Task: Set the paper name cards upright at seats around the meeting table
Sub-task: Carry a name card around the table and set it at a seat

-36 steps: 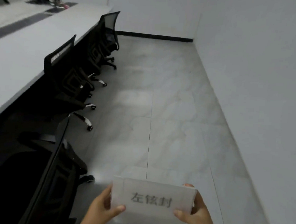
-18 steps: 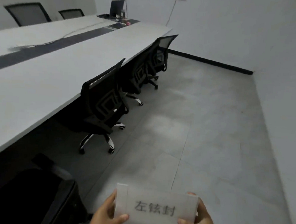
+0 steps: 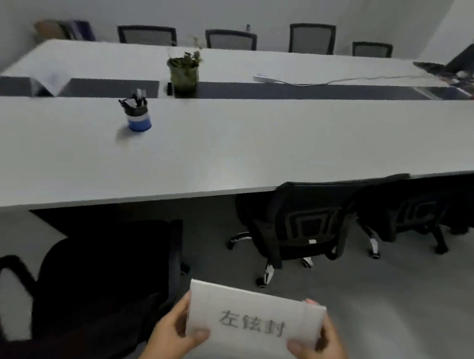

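A white paper name card with dark printed characters is held low in front of me, facing up toward the camera. My left hand grips its left edge and my right hand grips its right edge, thumbs on the front. The long white meeting table stretches across the view ahead, with a dark strip along its middle. A black office chair stands tucked at the table's near edge just beyond the card, and another black chair is close on my left.
A blue pen cup and a potted plant stand on the table. A power strip with cable and a laptop lie toward the right. Several chairs line the far side; another black chair is at right.
The view has swung left from the floor and wall to face the table squarely. Both hands keep the same hold on the card.
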`<state>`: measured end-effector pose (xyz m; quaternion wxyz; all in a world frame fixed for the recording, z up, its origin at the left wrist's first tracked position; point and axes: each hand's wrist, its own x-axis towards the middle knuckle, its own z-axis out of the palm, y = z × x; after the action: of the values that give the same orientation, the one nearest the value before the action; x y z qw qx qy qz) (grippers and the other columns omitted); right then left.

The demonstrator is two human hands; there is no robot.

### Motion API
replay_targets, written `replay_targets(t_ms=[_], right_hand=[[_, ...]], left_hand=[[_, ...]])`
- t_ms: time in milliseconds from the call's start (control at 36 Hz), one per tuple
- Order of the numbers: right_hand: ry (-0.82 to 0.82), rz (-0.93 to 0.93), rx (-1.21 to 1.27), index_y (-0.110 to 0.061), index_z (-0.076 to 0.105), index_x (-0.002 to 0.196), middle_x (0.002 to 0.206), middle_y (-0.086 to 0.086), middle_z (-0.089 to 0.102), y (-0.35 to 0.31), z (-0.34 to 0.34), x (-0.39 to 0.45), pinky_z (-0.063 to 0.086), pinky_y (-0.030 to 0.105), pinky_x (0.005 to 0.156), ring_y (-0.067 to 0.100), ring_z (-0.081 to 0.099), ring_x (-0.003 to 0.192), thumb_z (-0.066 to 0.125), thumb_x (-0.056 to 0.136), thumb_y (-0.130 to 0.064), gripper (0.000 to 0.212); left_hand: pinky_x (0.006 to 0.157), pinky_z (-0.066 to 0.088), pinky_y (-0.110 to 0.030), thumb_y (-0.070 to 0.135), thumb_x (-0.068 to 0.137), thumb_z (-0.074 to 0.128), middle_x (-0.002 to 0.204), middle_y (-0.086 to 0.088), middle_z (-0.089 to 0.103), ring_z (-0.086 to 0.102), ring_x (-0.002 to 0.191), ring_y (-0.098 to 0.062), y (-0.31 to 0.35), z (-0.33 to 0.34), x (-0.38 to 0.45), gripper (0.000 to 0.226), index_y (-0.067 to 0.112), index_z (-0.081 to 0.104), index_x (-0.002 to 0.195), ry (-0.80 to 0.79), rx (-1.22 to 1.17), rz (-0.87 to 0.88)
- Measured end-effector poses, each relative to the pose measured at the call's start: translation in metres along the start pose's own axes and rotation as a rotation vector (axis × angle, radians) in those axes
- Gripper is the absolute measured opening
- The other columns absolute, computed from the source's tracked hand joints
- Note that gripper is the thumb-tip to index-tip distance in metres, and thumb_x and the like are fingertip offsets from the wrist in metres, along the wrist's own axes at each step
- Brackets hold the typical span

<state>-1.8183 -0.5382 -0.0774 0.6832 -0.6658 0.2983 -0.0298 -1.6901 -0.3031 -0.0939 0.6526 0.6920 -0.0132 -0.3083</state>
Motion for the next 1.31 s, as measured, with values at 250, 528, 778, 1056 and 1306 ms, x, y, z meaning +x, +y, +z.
replay_targets(t_ms=[250, 528, 778, 1056, 1306], right_hand=[[-0.140, -0.041, -0.008, -0.027, 0.051, 0.105, 0.096, -0.002, 0.064, -0.064, 0.020, 0.133, 0.049, 0.008, 0.056, -0.006, 0.065, 0.068, 0.085, -0.003, -0.050, 0.115], [-0.234, -0.134, -0.098, -0.021, 0.049, 0.113, 0.094, -0.006, 0.063, -0.146, 0.069, 0.263, 0.048, 0.007, 0.054, -0.008, 0.065, 0.066, 0.073, 0.053, 0.016, 0.074], [-0.355, -0.244, -0.103, -0.029, 0.048, 0.113, 0.097, -0.020, 0.065, -0.198, 0.112, 0.361, 0.049, 0.007, 0.057, -0.007, 0.065, 0.075, 0.087, 0.018, -0.031, 0.103], [-0.399, -0.216, -0.007, -0.032, 0.051, 0.107, 0.112, -0.013, 0.054, -0.221, 0.133, 0.465, 0.051, 0.009, 0.059, 0.011, 0.054, 0.095, 0.082, 0.005, -0.059, 0.110], [-0.471, -0.165, -0.164, -0.046, 0.043, 0.108, 0.109, -0.009, 0.058, -0.255, 0.130, 0.524, 0.046, 0.031, 0.077, 0.014, 0.056, 0.096, 0.072, 0.032, -0.044, 0.081]], left_hand=[[0.062, 0.050, -0.008, 0.003, 0.057, 0.080, 0.095, 0.010, 0.065, 0.063, 0.081, 0.011, 0.044, -0.016, 0.078, 0.085, 0.025, 0.039, 0.128, 0.210, 0.007, 0.064], [0.060, 0.049, -0.006, 0.005, 0.058, 0.080, 0.074, 0.028, 0.070, 0.063, 0.076, 0.011, 0.117, -0.064, 0.186, 0.075, 0.025, 0.045, 0.121, 0.283, -0.058, 0.117], [0.065, 0.049, -0.006, 0.023, 0.041, 0.088, 0.075, 0.035, 0.067, 0.064, 0.080, 0.010, 0.170, -0.094, 0.253, 0.088, 0.037, 0.041, 0.114, 0.384, -0.046, 0.164], [0.072, 0.050, -0.013, 0.032, 0.049, 0.075, 0.100, 0.007, 0.070, 0.065, 0.092, -0.002, 0.207, -0.096, 0.345, 0.093, 0.024, 0.037, 0.133, 0.402, 0.067, 0.106], [0.068, 0.048, -0.007, 0.020, 0.059, 0.078, 0.105, 0.018, 0.061, 0.060, 0.089, 0.012, 0.226, -0.098, 0.393, 0.087, 0.023, 0.035, 0.134, 0.416, 0.115, 0.014]])
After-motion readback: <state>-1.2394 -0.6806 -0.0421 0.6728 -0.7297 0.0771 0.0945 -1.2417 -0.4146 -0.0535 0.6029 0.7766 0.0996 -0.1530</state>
